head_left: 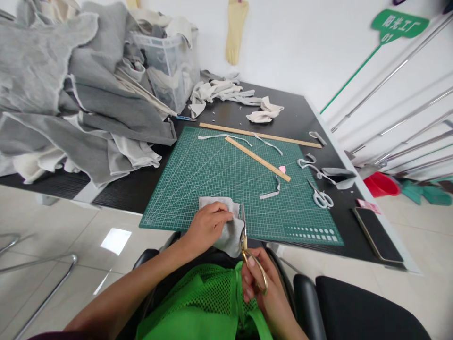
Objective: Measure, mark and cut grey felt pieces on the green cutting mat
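My left hand (209,225) is closed on a piece of grey fabric (230,238), thumb and fingers pinching its upper side. The fabric hangs partly over the front edge of the green cutting mat (170,189). In my right hand (264,278) are gold-handled scissors (244,238), fingers through the loops. Their blades point away from me and lie along the fabric's right edge, slightly apart. Part of the lower blade is hidden by the cloth. A thin grey fabric strip (271,194) lies on the mat beyond the scissors.
Two wooden rulers (258,159) (262,134), white-handled scissors (322,199) and a pink chip (282,169) lie on or by the mat. A phone (377,233) rests at the right edge. Grey fabric (123,113) is piled left, beside a clear bin (170,71). A chair (364,311) stands right.
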The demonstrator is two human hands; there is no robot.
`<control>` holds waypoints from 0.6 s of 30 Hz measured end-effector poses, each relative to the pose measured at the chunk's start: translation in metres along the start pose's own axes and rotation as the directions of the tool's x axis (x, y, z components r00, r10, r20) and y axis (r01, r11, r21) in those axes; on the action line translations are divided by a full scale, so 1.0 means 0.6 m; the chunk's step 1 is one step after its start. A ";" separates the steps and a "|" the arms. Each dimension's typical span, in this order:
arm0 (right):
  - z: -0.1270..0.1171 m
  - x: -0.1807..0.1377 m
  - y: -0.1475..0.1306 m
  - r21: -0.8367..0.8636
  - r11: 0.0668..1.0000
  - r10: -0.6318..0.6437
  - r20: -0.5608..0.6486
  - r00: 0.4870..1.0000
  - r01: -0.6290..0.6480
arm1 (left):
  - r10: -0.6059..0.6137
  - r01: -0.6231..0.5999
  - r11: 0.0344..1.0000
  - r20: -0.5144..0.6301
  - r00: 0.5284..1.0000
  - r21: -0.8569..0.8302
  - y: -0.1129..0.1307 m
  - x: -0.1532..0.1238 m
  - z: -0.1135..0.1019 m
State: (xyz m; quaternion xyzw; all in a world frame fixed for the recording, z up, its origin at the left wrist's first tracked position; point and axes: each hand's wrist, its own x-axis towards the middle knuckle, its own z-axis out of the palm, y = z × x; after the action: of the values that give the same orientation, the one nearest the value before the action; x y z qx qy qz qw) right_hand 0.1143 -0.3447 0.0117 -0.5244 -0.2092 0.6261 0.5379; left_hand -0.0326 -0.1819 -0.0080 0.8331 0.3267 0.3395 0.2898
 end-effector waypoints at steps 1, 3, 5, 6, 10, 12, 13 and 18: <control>0.003 0.002 -0.002 -0.008 1.000 0.001 -0.004 1.000 -0.001 | -0.001 0.001 1.000 -0.002 1.000 0.000 0.000 -0.001 0.000; 0.008 0.006 -0.006 -0.012 1.000 0.004 -0.008 1.000 -0.004 | 0.001 -0.001 1.000 -0.013 1.000 -0.001 -0.001 -0.003 0.000; 0.010 0.007 -0.007 -0.015 1.000 0.002 -0.004 1.000 -0.002 | 0.003 -0.003 1.000 -0.041 0.999 0.001 -0.002 -0.004 0.001; 0.010 0.006 -0.006 -0.013 1.000 0.000 0.001 1.000 0.000 | 0.002 -0.001 1.000 -0.063 0.998 0.004 -0.002 -0.005 0.001; 0.007 0.004 0.007 -0.001 1.000 -0.012 0.017 1.000 0.012 | 0.029 -0.027 0.999 -0.080 0.996 0.036 -0.001 -0.006 0.003; 0.007 0.004 0.013 -0.007 1.000 -0.017 0.019 1.000 0.017 | 0.066 -0.060 0.995 -0.071 0.995 0.082 0.000 -0.007 0.003; 0.008 0.004 0.015 -0.010 1.000 -0.019 0.018 1.000 0.019 | 0.086 -0.077 0.990 -0.072 0.994 0.114 0.001 -0.007 0.003; 0.018 0.012 0.006 -0.045 0.998 -0.039 0.007 0.999 0.039 | 0.151 -0.149 0.967 0.009 0.989 0.207 0.014 -0.005 -0.005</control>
State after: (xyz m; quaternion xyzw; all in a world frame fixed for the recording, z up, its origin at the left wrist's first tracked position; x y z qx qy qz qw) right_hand 0.1041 -0.3359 0.0096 -0.5303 -0.2348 0.6121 0.5376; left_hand -0.0337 -0.1886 -0.0013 0.8799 0.2972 0.3273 0.1739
